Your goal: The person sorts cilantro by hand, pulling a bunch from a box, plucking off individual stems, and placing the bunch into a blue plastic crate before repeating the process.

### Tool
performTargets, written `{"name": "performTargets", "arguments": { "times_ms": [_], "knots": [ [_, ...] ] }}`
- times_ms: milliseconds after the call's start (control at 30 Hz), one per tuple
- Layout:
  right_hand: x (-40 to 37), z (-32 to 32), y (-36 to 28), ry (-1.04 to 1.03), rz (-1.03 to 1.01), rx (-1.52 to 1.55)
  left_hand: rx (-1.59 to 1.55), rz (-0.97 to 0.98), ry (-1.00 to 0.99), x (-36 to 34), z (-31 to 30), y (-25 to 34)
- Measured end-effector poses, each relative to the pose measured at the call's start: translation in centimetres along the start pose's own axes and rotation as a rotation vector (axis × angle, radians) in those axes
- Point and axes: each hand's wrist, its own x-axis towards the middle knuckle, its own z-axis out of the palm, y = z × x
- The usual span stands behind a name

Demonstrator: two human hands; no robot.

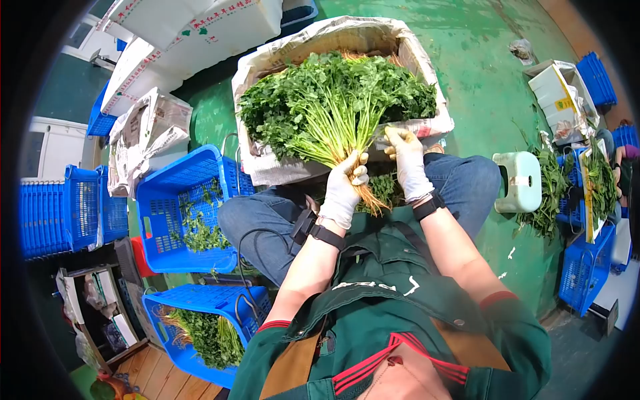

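Note:
A bunch of leafy green herbs (340, 123) with pale stems and thin brown roots fans out over a box. My left hand (347, 177), in a whitish glove, is closed round the stem base just above the roots. To its right, my right hand (405, 152), gloved too, has its fingers bent and pressed together beside the stems; whether anything thin is between them is too small to tell. The paper-lined box (427, 63) in front of me holds more herbs, their roots showing at its far side. Loose greens (385, 189) lie below my hands, between my legs.
A blue basket (152, 220) with scattered leaves is at left; another blue basket (193, 293) holds rooted bunches. A pale green stool (523, 181) stands right. Long-leaved greens (552, 193), more crates and part of another person (627, 152) are at far right.

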Motion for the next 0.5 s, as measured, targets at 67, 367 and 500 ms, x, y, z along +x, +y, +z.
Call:
{"name": "performTargets", "arguments": {
  "times_ms": [67,367,500],
  "knots": [
    [-0.4,0.5,-1.8,-0.093,0.086,0.022,0.006,-0.010,-0.010,0.2,-0.1,0.0],
    [-1.7,0.5,-1.1,-0.272,0.131,0.011,0.101,0.027,0.080,0.5,-0.1,-0.2],
    [-2.1,1.6,-1.1,-0.238,0.021,-0.223,0.127,0.007,0.065,0.6,0.0,-0.5]
  ]
}}
